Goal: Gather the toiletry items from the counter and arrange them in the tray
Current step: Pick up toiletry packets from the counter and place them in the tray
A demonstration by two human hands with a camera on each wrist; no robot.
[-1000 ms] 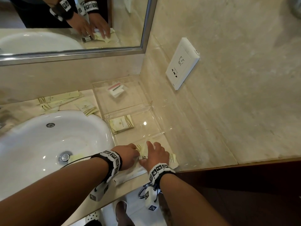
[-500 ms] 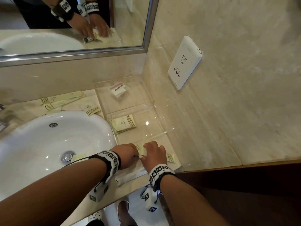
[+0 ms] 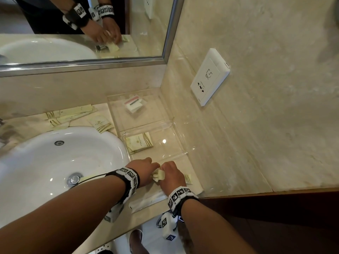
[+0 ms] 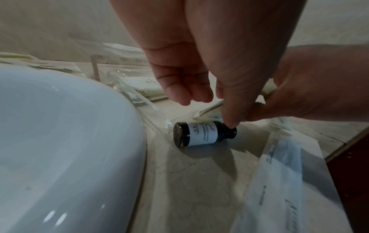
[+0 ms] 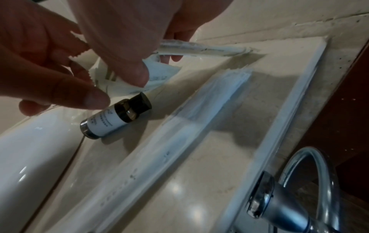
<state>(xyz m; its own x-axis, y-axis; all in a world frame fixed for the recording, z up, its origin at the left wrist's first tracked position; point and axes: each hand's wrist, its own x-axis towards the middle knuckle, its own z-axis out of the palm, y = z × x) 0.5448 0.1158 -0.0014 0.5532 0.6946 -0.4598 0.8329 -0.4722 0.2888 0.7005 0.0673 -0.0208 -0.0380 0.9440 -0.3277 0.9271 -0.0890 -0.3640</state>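
Note:
Between the sink and the wall, my left hand [image 3: 149, 167] and right hand [image 3: 165, 171] meet over the counter's front and both pinch a small bunch of cream sachets [image 3: 158, 176]. The right thumb presses those sachets [image 5: 157, 74]. Under the hands a small dark bottle [image 4: 201, 134] with a white label lies on its side on the counter, also seen as the bottle [image 5: 115, 118] from the right wrist. The clear tray [image 3: 180, 142] stands just beyond, holding a cream sachet [image 3: 139, 143] in its middle part and a white soap packet [image 3: 134, 105] at the back.
A long white packet [image 3: 146, 200] lies along the counter's front edge. More cream sachets [image 3: 69, 114] lie behind the white sink [image 3: 45, 162], one [image 3: 101, 123] beside the tray and another [image 3: 188, 178] under my right hand. A wall socket [image 3: 209, 77] sits on the right wall.
The sachets that lay flat under my hands are now bunched up and lifted between both hands. The hands have closed in on each other.

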